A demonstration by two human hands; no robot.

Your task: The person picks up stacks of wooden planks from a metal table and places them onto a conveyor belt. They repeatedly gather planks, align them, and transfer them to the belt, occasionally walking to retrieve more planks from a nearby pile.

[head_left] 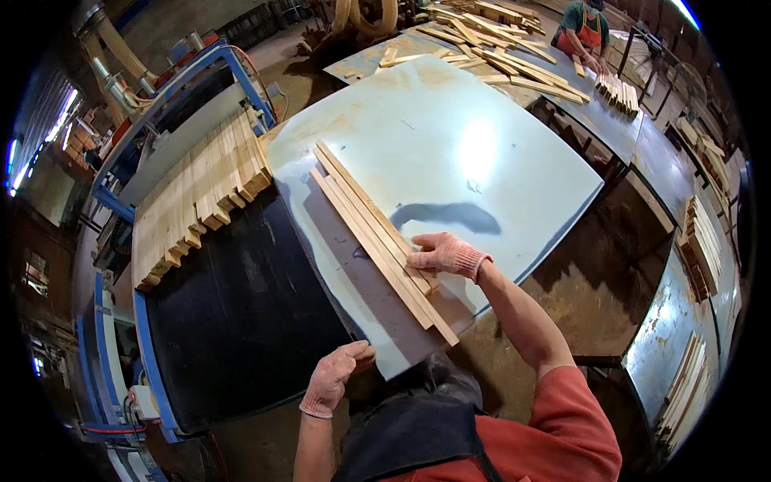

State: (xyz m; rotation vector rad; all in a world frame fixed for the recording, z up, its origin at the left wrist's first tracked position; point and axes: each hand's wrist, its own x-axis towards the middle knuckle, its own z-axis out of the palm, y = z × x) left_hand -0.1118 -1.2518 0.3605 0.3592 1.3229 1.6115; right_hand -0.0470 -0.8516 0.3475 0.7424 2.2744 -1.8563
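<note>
Several long pale wooden strips (371, 241) lie side by side on the light sheet-topped table (450, 112), with their ends uneven. My right hand (450, 254), in a pinkish knit glove, reaches over them from the right. Its fingers are bent onto the right-hand strips near their closer end, and the fingertips are partly hidden against the wood. My left hand (333, 377), in a similar glove, hovers by the near left corner of the table. Its fingers are loosely bent and slightly apart, and nothing shows in them.
Left of the table, a row of wooden pieces (197, 197) lies across a black belt (241, 321) on a blue-framed machine (237, 76). Loose boards (498, 52) cover a farther table. A co-worker (582, 36) handles wood there. Strip stacks (700, 249) line the right.
</note>
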